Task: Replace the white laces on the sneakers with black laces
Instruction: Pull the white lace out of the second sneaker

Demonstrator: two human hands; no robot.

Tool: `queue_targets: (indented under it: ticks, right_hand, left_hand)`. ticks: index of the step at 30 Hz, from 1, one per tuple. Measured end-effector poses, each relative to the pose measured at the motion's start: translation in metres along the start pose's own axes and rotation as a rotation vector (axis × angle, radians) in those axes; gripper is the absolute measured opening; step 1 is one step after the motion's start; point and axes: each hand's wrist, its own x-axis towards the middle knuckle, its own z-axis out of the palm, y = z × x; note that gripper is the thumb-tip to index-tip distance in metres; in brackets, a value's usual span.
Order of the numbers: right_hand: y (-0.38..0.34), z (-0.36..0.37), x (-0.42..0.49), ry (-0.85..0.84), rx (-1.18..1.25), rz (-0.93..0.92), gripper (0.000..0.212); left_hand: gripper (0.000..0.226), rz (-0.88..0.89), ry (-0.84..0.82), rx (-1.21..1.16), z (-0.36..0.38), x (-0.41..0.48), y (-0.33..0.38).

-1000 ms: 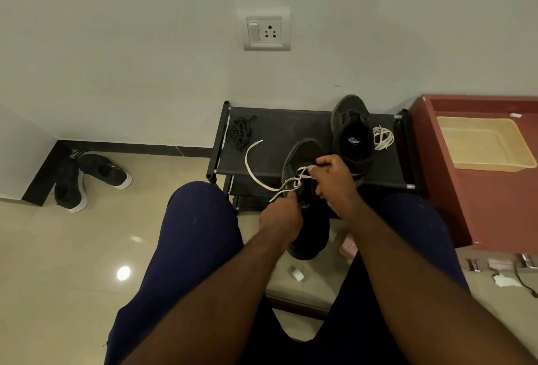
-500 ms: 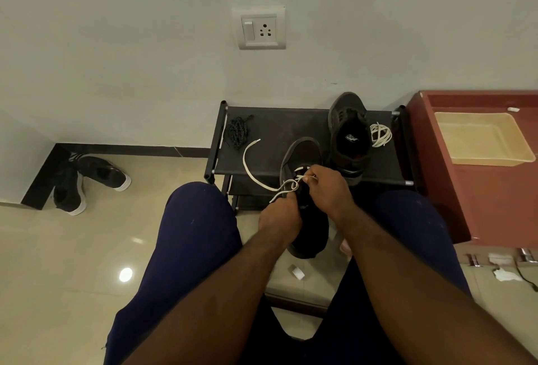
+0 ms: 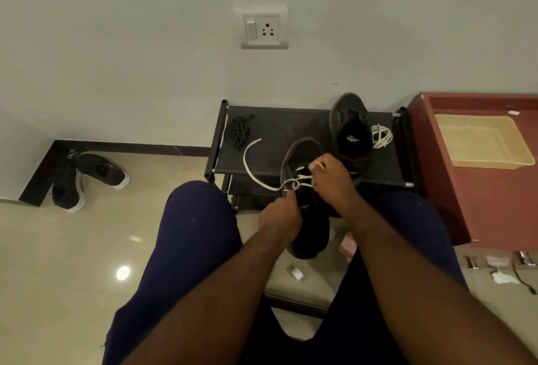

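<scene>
Viewing through the head camera, I log the following. Left hand (image 3: 281,219): fingers curled round the side of a black sneaker (image 3: 313,230), which is held between my knees at the front edge of the shoe rack (image 3: 276,129). Right hand (image 3: 332,181): pinching the white lace (image 3: 249,166) at the sneaker's upper eyelets, with one loose end curving left over the rack top. Second sneaker (image 3: 349,131): on the rack top, behind the right hand. Coiled lace (image 3: 381,136), white: just beside it on the right. Black laces (image 3: 238,131): bundled at the rack's far left corner. Sundries: wall socket (image 3: 265,28); beige tray (image 3: 480,140) on a red cabinet (image 3: 495,204); a pair of dark shoes (image 3: 87,178) on the floor at left.
</scene>
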Motion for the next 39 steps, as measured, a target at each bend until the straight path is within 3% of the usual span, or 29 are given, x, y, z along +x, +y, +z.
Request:
queue_targets:
  ticks: [2,5,13,17,22,24,26,30,32,36,39]
  right_hand:
    - [0.007,0.006,-0.002,-0.068,-0.327,-0.091,0.014]
    - [0.007,0.009,-0.007,-0.12,-0.578,-0.175,0.024]
    - [0.004,0.008,-0.009,-0.116,-0.753,-0.187,0.013]
    - [0.01,0.008,-0.005,0.007,-0.578,-0.202,0.013]
    - [-0.008,-0.005,-0.002,0.365,0.24,0.007,0.011]
    - [-0.017,-0.022,-0.002,0.423,0.445,0.032,0.009]
    - [-0.019,-0.035,-0.001,0.365,0.421,-0.019,0.013]
    - [-0.011,-0.046,-0.006,-0.059,0.004,-0.12,0.078]
    - [-0.009,-0.044,-0.012,-0.11,-0.086,-0.151,0.09]
    - [-0.005,-0.035,-0.023,0.032,-0.225,-0.173,0.071]
    - [-0.001,-0.024,-0.033,0.044,-0.294,-0.034,0.049]
  left_hand:
    - [0.028,0.001,-0.007,0.017,0.001,-0.001,0.0]
    - [0.028,-0.006,-0.013,0.027,0.002,-0.001,0.0]
    - [0.026,-0.016,-0.024,0.004,0.0,0.0,0.001]
    - [0.025,-0.016,0.0,-0.019,0.0,0.0,0.0]
    - [0.028,-0.013,0.002,-0.035,-0.002,0.002,-0.003]
    - [0.028,-0.016,-0.013,-0.042,0.0,0.001,-0.003]
    - [0.027,-0.012,-0.005,-0.047,0.001,0.002,-0.002]
    - [0.027,-0.01,0.031,-0.104,-0.005,0.006,-0.003]
    - [0.029,-0.013,0.051,-0.15,-0.012,0.01,-0.005]
    - [0.029,-0.003,0.075,-0.196,-0.021,0.017,-0.008]
    - [0.027,-0.004,0.065,-0.217,-0.023,0.017,-0.011]
